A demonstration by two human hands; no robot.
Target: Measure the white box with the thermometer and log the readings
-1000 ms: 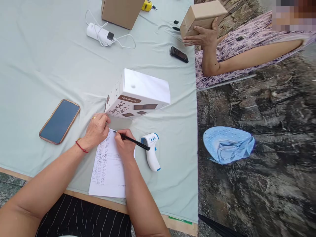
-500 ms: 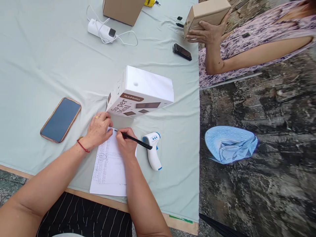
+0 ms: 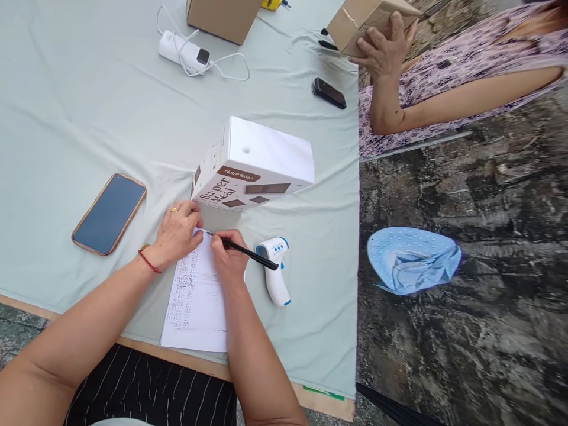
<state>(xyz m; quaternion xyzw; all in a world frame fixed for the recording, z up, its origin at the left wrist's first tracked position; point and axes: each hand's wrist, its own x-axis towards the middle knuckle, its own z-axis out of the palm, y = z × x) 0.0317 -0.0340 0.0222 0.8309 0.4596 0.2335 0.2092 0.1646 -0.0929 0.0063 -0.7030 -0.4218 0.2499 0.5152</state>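
Observation:
Several written sheets of paper [image 3: 197, 307] lie in front of me on the cloth. My right hand [image 3: 229, 251] is closed around a black pen [image 3: 255, 255], its tip near the top of the sheets. At their upper left corner rests my left hand [image 3: 180, 229], fingers loosely bent and holding nothing up. Its fingertips are close to the foot of a white Super Meal box [image 3: 266, 151]; whether they touch it I cannot tell. Right of the pen lies a white and blue infrared thermometer [image 3: 276, 278], partly crossed by the pen's end.
A smartphone [image 3: 109, 214] lies left of my hands. Farther back are a white device with a cable [image 3: 184, 53], a brown box [image 3: 224, 18] and a black handheld device [image 3: 329, 93]. Another person's hand [image 3: 386, 47] holds a cardboard box [image 3: 368, 23]. A blue hat [image 3: 412, 260] is on the ground.
The pen and my right hand have shifted very slightly right. The other person has tilted and turned the cardboard box. My left hand stays in place.

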